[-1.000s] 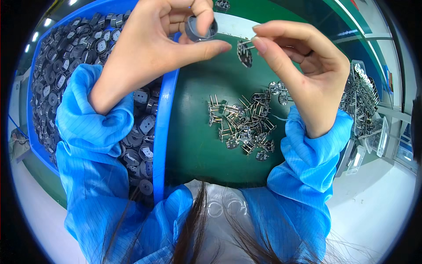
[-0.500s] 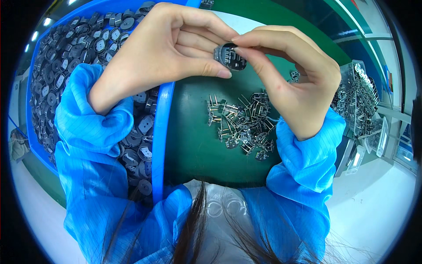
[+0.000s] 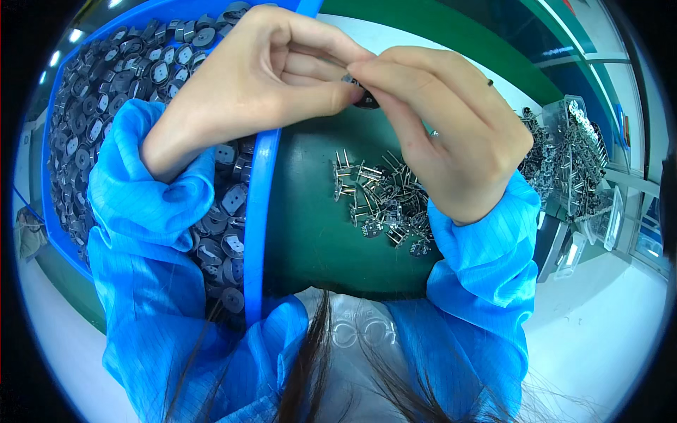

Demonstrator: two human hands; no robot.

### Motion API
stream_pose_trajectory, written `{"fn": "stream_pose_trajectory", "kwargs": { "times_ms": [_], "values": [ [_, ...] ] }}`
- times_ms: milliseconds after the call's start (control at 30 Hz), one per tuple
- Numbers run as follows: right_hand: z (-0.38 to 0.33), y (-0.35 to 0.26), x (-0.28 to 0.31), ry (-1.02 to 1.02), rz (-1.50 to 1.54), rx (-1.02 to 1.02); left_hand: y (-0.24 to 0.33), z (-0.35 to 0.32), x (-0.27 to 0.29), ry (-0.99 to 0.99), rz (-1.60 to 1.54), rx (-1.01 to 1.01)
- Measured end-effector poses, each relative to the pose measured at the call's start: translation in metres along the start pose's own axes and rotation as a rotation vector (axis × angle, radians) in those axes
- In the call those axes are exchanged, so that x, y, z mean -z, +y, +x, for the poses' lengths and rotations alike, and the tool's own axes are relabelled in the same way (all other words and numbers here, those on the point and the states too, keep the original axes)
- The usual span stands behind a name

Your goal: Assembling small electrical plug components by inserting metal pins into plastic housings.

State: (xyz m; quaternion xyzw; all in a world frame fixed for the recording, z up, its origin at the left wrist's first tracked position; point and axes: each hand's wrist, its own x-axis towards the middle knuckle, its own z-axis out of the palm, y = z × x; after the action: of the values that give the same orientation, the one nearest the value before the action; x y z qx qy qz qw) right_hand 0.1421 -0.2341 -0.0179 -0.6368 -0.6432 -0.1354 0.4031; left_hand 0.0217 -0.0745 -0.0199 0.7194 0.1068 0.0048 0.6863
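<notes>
A small round dark plastic housing [image 3: 367, 101] is pinched in my left hand [image 3: 247, 88], between thumb and fingers. My right hand [image 3: 451, 127] presses its closed fingertips on the top of the same housing. Most of the housing is covered by my fingers, so the inside cannot be made out. Below the hands, a loose pile of small circuit boards with metal pins [image 3: 384, 201] lies on the green work surface [image 3: 303, 240]. Part of that pile is behind my right wrist and sleeve.
A large blue bin [image 3: 262, 211] on the left is full of dark round housings [image 3: 106, 102]; my left forearm reaches across it. At the right, a clear plastic container [image 3: 575, 116] holds many more pin boards [image 3: 582, 169], some outside its near edge.
My right hand has moved slightly left and turned over the housing, its fingertips now pressing on top. The housing has tilted and is more covered. My left thumb has moved onto it.
</notes>
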Motion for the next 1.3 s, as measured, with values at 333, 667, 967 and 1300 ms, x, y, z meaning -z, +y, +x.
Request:
{"fn": "stream_pose_trajectory", "kwargs": {
  "times_ms": [333,667,967,1300],
  "values": [
    [0.001,-0.002,-0.005,-0.246,0.793,-0.543,0.010,-0.005,0.001,0.088,0.046,-0.070],
    [0.021,0.013,-0.029,0.338,0.117,-0.010,0.024,0.000,0.006,0.063,-0.327,-0.054],
    [-0.004,0.150,0.014,-0.374,-0.218,-0.667,-0.006,-0.015,0.083,0.157,1.206,0.079],
    [-0.021,0.090,0.073,-0.751,-0.388,-0.718,-0.014,-0.009,0.088,0.165,1.145,-0.140]
  ]
}}
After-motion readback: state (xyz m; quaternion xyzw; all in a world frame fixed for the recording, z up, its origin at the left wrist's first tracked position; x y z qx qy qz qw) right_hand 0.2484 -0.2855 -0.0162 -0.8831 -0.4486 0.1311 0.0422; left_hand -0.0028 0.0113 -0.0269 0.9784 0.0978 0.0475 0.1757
